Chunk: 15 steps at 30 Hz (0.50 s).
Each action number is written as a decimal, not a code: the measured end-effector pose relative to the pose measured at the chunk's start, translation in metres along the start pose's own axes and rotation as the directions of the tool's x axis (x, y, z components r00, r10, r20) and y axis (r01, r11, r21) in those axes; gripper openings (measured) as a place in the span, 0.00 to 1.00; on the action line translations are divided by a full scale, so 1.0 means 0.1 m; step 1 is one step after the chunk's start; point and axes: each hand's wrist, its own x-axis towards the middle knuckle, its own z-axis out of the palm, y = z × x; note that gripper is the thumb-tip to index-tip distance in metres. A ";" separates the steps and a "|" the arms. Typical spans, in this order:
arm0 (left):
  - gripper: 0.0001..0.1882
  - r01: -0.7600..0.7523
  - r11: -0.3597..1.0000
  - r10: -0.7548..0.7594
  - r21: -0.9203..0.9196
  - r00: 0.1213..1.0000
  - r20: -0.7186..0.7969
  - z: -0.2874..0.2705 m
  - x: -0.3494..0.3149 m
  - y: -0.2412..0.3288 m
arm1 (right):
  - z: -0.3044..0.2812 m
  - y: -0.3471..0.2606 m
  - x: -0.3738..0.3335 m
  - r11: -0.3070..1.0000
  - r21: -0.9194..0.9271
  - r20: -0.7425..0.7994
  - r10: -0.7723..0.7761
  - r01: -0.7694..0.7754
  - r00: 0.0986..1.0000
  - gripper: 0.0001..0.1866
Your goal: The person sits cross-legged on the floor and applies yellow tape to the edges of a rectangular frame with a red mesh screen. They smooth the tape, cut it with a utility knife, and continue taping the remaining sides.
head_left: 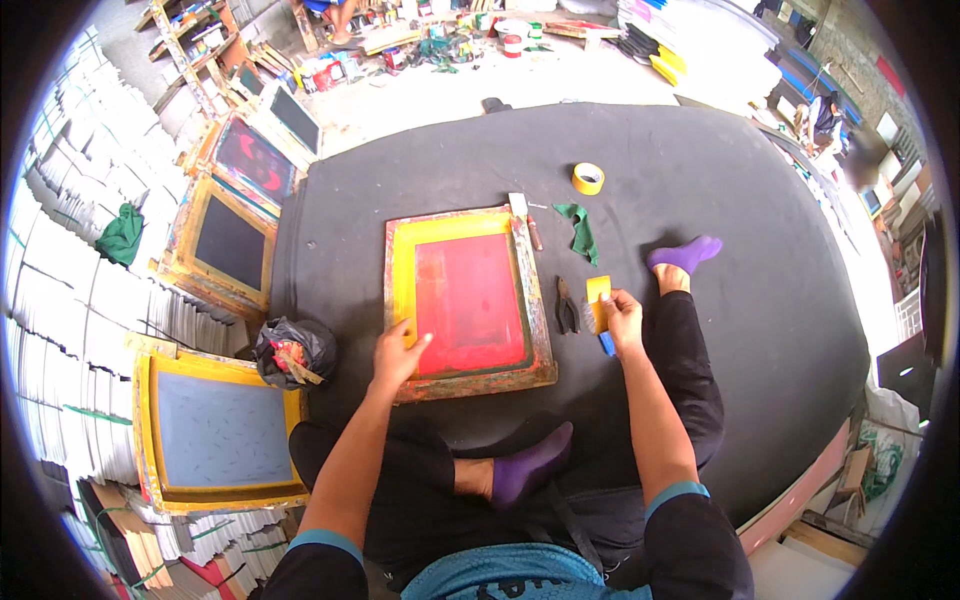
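A screen-printing frame [545,375] with a red mesh panel and yellow tape along its inner border lies on the dark table, in front of me. My left hand [398,357] rests at its lower left side, fingers apart and thumb stretched over the mesh edge. To the right of the frame, my right hand [625,318] pinches a small flat yellow piece [598,288]. Just below that lies or hangs a small blue thing [607,343]; whether it is joined to the yellow piece I cannot tell. Black-handled pliers [568,306] lie between the frame and my right hand.
Farther up the dark table [420,150] are a yellow tape roll [588,179], a green cloth strip [580,234] and a tool with a reddish handle [535,235]. A black plastic bag [296,350] and more frames [215,245] line the left edge. My feet flank the workspace.
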 end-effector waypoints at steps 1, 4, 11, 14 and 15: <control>0.38 -0.008 0.987 0.015 -0.158 0.999 0.045 0.06 0.03 0.23 | 0.08 -0.12 -0.09 0.999 0.040 0.069 0.032 -0.034 0.997 0.08; 0.31 0.041 0.877 0.109 -0.479 0.954 0.280 0.14 0.01 1.00 | 0.39 -0.48 -0.44 0.994 0.077 0.259 0.050 -0.072 0.965 0.07; 0.24 0.096 0.794 0.298 -0.601 0.800 0.521 0.05 -0.10 1.57 | 1.02 -0.81 -0.95 0.997 0.023 0.570 0.053 -0.080 0.820 0.08; 0.13 0.071 0.837 0.275 -0.542 0.801 0.531 -0.06 -0.16 1.45 | 1.16 -0.86 -1.03 0.997 -0.041 0.622 0.074 -0.062 0.780 0.07; 0.11 0.053 0.861 0.257 -0.506 0.813 0.523 -0.13 -0.20 1.43 | 1.21 -0.81 -1.03 0.996 -0.014 0.632 0.076 -0.086 0.771 0.07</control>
